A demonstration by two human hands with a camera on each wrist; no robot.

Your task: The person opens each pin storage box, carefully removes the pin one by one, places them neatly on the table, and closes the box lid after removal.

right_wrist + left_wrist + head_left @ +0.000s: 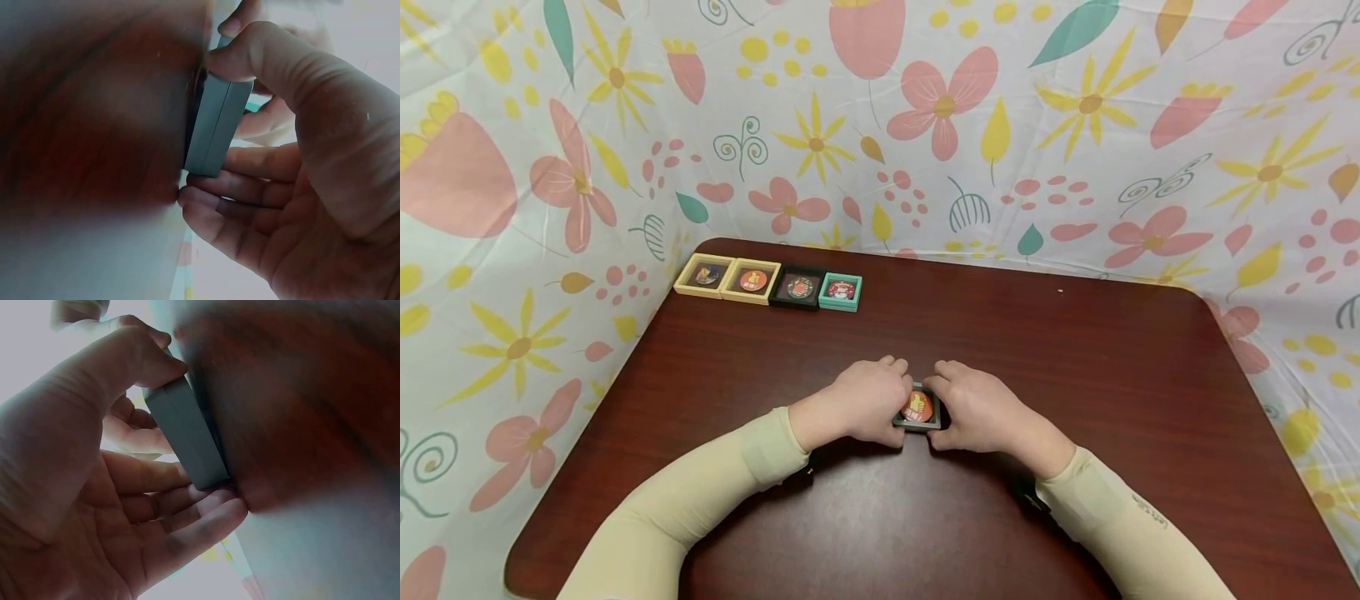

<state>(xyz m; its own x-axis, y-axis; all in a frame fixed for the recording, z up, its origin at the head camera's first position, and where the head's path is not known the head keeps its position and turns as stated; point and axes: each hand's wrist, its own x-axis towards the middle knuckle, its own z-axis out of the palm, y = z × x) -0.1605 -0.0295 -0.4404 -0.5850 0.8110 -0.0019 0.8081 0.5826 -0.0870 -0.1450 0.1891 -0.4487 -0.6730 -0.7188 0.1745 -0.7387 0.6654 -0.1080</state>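
Note:
A small grey square display box point(917, 427) lies flat near the middle of the table, a round orange badge point(917, 406) with a yellow figure showing through its top. My left hand point(871, 402) grips the box's left side, thumb at the near edge and fingers at the far edge. On the opposite side my right hand point(976, 408) holds it the same way. Both wrist views show the box's plain grey side wall point(187, 434), with a thin seam running along it in the right wrist view. The fingers hide parts of its left and right edges.
At the table's back left stand two cream boxes point(748, 280), a black box point(795, 287) and a teal box point(840, 292) in a row, each with a round badge. The dark red-brown table point(1075, 350) meets a flower-patterned cloth point(947, 175) behind and at the sides.

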